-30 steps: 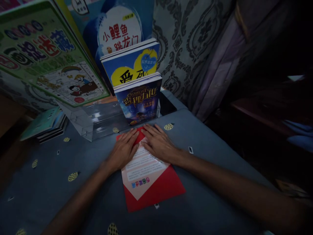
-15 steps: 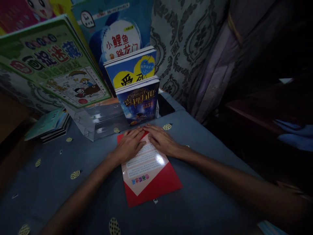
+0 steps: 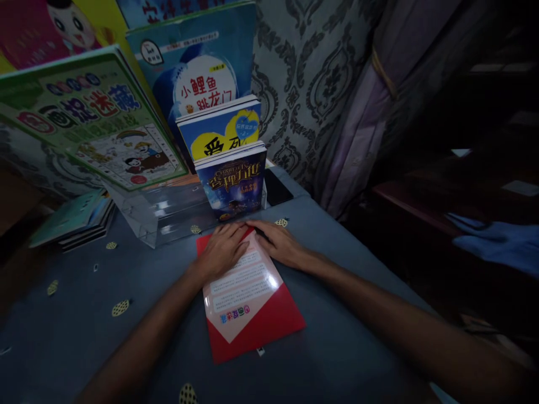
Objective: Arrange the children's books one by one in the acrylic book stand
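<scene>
A red book (image 3: 269,331) with a pale printed panel lies flat on the cloth-covered table, its print upside down to me. My left hand (image 3: 223,249) rests palm down on its upper left part, fingers stretched toward the far edge. Along the book's far right edge lies my right hand (image 3: 280,245), its fingers extended and their tips close to those of the left. Just beyond the fingertips, a dark blue book (image 3: 236,188) stands in a clear acrylic rack (image 3: 147,227).
Behind it stand a blue and yellow book (image 3: 223,132), a blue picture book (image 3: 202,67) and a green book (image 3: 101,123). A stack of thin books (image 3: 76,219) lies left of the rack. A dark flat object (image 3: 278,188) lies at right, near the patterned wall covering (image 3: 295,84) and curtain (image 3: 357,123).
The view has shifted a little, so the rack, books and table sit slightly lower and further left in the picture. Both hands stay on the red book with hardly any change.
</scene>
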Available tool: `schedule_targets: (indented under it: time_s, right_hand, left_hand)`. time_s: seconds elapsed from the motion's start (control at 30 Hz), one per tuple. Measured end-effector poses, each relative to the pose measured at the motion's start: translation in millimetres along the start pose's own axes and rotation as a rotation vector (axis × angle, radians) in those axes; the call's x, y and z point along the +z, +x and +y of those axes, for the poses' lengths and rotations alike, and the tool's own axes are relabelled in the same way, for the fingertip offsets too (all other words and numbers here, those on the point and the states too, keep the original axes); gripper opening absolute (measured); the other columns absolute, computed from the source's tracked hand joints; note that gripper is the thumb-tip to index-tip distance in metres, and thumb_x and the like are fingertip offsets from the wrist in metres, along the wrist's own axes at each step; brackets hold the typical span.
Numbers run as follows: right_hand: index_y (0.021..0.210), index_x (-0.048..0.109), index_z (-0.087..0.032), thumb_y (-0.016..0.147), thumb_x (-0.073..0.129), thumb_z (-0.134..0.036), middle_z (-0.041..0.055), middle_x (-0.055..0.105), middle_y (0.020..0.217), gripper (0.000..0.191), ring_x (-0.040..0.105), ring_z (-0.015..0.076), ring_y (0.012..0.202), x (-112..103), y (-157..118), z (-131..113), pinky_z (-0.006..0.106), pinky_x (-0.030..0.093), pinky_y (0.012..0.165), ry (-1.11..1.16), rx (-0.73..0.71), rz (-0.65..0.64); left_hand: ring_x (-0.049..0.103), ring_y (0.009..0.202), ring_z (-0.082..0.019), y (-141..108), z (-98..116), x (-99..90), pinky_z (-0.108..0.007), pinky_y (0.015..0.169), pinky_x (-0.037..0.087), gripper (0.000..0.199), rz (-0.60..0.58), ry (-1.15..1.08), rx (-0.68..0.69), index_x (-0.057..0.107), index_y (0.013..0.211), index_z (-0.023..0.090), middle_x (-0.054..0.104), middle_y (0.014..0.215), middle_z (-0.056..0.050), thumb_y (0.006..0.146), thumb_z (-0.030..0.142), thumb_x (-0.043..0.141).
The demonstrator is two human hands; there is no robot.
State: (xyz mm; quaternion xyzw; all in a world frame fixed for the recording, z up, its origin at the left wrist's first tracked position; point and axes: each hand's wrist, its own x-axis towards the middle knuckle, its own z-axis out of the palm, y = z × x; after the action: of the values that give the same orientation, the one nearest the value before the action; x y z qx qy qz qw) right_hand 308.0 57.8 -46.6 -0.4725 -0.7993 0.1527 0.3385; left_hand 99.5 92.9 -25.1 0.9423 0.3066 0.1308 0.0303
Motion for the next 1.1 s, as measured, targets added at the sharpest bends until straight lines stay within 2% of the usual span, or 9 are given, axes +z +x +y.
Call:
schedule_targets:
  time_s: [0.17,0.27,0.4,0.57,0.83,1.1]
  right_hand:
    - [0.138,0.060,-0.020,0.095,0.045,-0.016,0.0118,0.070,0.130,0.046,0.066,0.0261,0.120,-5.7,-10.8,-2.0,0.051,0.054,0.102,-0.024,0.004,0.055]
    - [0.133,0.064,-0.021,0.096,0.045,-0.017,0.0118,0.071,0.128,0.042,0.065,0.0262,0.122,-6.4,-16.3,-2.2,0.053,0.052,0.104,-0.040,-0.020,0.048]
    - [0.125,0.069,-0.016,0.095,0.046,-0.016,0.0152,0.071,0.127,0.037,0.064,0.0278,0.124,-5.6,-18.0,-2.0,0.054,0.050,0.107,-0.087,-0.058,0.016]
    - [0.127,0.068,-0.010,0.095,0.046,-0.015,0.0190,0.068,0.133,0.039,0.062,0.0291,0.129,-6.0,-21.1,-7.0,0.053,0.049,0.109,-0.159,-0.047,-0.042]
    - [0.128,0.068,-0.015,0.096,0.047,-0.017,0.0150,0.069,0.131,0.038,0.064,0.0289,0.122,-10.1,-38.7,-15.4,0.054,0.053,0.104,-0.171,-0.096,-0.041]
    - [0.130,0.066,-0.016,0.098,0.047,-0.017,0.0152,0.069,0.132,0.038,0.064,0.0304,0.123,-11.1,-42.0,-16.8,0.054,0.054,0.102,-0.204,-0.124,-0.048]
  left_hand:
    - [0.036,0.149,-0.024,-2.7,-3.2,5.0,-0.050,0.118,0.032,0.049,-0.067,-0.046,-0.001,0.041,0.152,0.019,0.044,0.159,-0.011,0.107,0.037,0.034]
    - [0.030,0.152,-0.022,-2.0,-4.4,5.3,-0.049,0.121,0.029,0.050,-0.098,-0.070,0.002,0.038,0.154,0.020,0.042,0.160,-0.008,0.107,0.039,0.032]
    - [0.031,0.152,-0.021,-0.2,-4.8,4.8,-0.049,0.122,0.027,0.050,-0.127,-0.082,-0.009,0.040,0.153,0.020,0.042,0.160,-0.007,0.107,0.038,0.034]
    - [0.028,0.153,-0.020,-1.0,-2.8,1.6,-0.049,0.122,0.027,0.050,-0.133,-0.108,-0.023,0.039,0.153,0.021,0.040,0.161,-0.006,0.107,0.039,0.032]
    - [0.031,0.152,-0.020,-1.7,0.1,-5.8,-0.047,0.123,0.025,0.049,-0.171,-0.132,0.035,0.045,0.150,0.021,0.042,0.160,-0.006,0.109,0.041,0.027]
    - [0.031,0.152,-0.021,-3.0,0.7,-7.0,-0.050,0.123,0.022,0.051,-0.179,-0.120,0.043,0.046,0.150,0.021,0.044,0.159,-0.007,0.109,0.043,0.025]
